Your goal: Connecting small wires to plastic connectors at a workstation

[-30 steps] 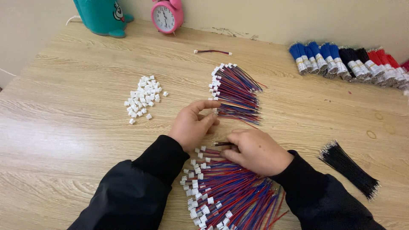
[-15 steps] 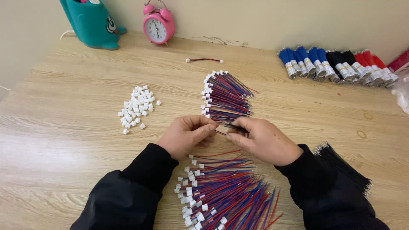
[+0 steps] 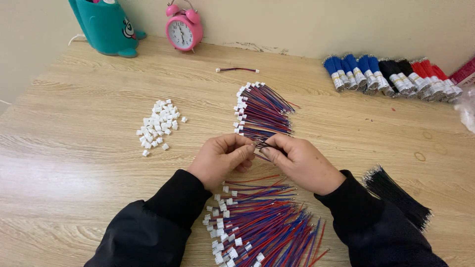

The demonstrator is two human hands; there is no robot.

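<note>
Two hands pinch one thin wire.
Left hand [image 3: 221, 159] and right hand [image 3: 301, 162] fingers clamp a slender wire [image 3: 261, 147] above the woodgrain table [image 3: 74, 178].

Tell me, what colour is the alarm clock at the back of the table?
Pink, with a white dial: the alarm clock shows plainly in the head view.

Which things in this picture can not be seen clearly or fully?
- Head view: what the left hand and right hand pinch together; the fingers cover it, only thin wire ends show.
- The near pile of red and blue wires: cut off by the bottom edge.
- The teal container: top cut off by the upper edge.
- The clear bag: cut off by the right edge.
</note>
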